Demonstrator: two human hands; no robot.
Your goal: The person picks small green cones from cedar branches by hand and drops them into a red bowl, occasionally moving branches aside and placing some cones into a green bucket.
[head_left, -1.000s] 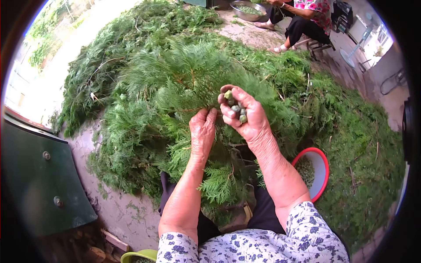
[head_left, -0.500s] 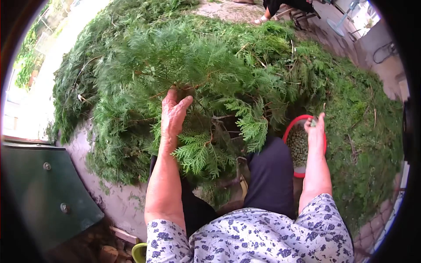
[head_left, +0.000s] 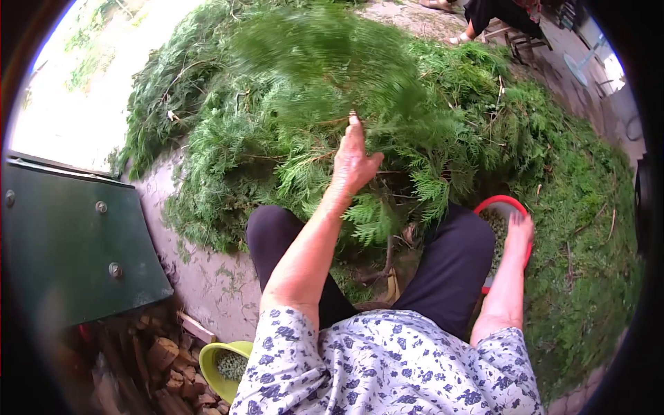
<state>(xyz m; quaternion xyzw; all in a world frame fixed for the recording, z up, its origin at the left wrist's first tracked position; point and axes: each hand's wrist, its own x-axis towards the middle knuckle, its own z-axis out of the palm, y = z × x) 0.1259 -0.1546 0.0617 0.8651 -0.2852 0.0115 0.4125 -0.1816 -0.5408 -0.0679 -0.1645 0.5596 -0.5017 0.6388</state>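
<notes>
A leafy arborvitae branch (head_left: 325,55), its flat green sprays blurred by motion, fans out beyond my left hand (head_left: 356,162). That hand is closed on its stem, arm stretched forward, with more green sprays hanging below it between my knees. Over a red-rimmed basin (head_left: 503,200) to the right of my right knee is my right hand (head_left: 519,232). Its fingers point down inside the rim and are smeared, so I cannot tell whether they hold anything. Small pale green cones (head_left: 496,232) show in the basin, partly covered by the hand and forearm.
Heaped cut greenery (head_left: 228,145) spreads ahead and to the right. At lower left, a yellow-green bowl (head_left: 214,360) holds similar small pieces beside broken wood (head_left: 166,353). A dark green bolted panel (head_left: 76,242) stands at left. A seated person's leg (head_left: 472,31) and a fan (head_left: 581,66) are beyond.
The view has shifted left and down, showing more of the bowl. My left hand has moved forward with the branch; my right hand, earlier raised with small green pieces, has lowered into the basin.
</notes>
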